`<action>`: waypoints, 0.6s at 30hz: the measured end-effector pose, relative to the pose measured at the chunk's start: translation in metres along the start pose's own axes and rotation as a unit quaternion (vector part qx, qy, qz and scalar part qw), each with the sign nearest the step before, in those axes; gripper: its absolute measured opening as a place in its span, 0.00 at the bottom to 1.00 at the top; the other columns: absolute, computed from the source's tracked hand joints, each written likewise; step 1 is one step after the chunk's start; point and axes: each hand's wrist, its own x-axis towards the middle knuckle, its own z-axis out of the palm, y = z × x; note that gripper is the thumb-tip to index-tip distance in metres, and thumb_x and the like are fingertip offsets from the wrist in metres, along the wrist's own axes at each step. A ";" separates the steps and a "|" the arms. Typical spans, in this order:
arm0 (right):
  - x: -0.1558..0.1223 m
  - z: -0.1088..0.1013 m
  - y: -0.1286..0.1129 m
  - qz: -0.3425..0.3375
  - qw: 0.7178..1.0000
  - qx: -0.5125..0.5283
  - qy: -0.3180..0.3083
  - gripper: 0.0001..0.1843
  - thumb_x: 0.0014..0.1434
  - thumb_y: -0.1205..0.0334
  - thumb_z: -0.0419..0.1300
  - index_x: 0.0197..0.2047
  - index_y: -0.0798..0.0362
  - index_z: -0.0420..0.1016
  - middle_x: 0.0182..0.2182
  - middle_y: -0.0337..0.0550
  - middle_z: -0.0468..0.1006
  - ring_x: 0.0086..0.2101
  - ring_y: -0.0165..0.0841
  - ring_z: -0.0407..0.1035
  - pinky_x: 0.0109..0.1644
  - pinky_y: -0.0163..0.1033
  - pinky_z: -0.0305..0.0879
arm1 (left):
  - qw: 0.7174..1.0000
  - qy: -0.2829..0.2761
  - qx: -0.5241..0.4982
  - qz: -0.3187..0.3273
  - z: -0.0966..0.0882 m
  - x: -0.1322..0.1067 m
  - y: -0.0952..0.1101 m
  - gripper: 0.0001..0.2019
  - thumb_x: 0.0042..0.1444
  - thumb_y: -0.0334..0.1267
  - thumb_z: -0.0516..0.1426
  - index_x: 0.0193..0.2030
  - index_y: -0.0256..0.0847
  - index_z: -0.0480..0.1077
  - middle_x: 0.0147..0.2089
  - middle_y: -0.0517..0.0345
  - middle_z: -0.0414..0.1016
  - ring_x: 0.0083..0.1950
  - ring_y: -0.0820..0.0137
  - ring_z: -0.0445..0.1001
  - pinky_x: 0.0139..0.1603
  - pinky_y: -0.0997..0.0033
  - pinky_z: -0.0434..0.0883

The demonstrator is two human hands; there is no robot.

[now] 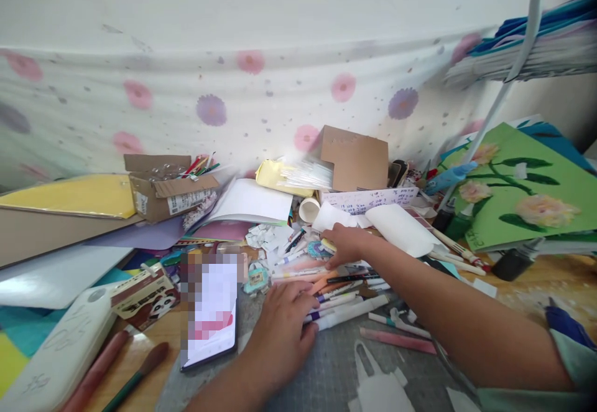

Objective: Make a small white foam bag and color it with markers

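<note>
The left hand (280,331) lies open, palm down, on the near end of a loose heap of white and coloured marker pens (345,303) midway across the cluttered surface (550,284). The right hand (347,244) curls its fingers into the heap's far side, and I cannot tell whether it grips one. Pinning the pens like that seems wise, so one can lift free without rolling the rest. The printed label on the brown cardboard box (163,197) and the handwritten white paper strip (368,199) are too small to read.
</note>
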 end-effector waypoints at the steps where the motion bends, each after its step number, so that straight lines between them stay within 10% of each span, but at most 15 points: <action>1: -0.001 0.000 0.000 0.001 1.000 0.000 0.003 0.20 0.63 0.58 0.57 0.57 0.53 0.66 0.54 0.49 0.70 0.47 0.40 0.70 0.48 0.51 0.70 | 1.000 0.000 -0.001 -0.001 0.000 0.000 0.000 0.15 0.50 0.30 0.58 0.45 0.46 0.74 0.59 0.52 0.69 0.61 0.56 0.63 0.65 0.46 0.52; 18: -0.022 -0.001 -0.096 -0.135 0.987 0.036 0.080 0.34 0.45 0.51 0.65 0.57 0.50 0.68 0.54 0.59 0.68 0.42 0.53 0.73 0.39 0.53 0.70 | 0.988 0.032 -0.047 0.142 0.004 -0.011 0.011 0.10 0.53 0.29 0.56 0.42 0.41 0.73 0.43 0.51 0.75 0.44 0.61 0.73 0.46 0.60 0.72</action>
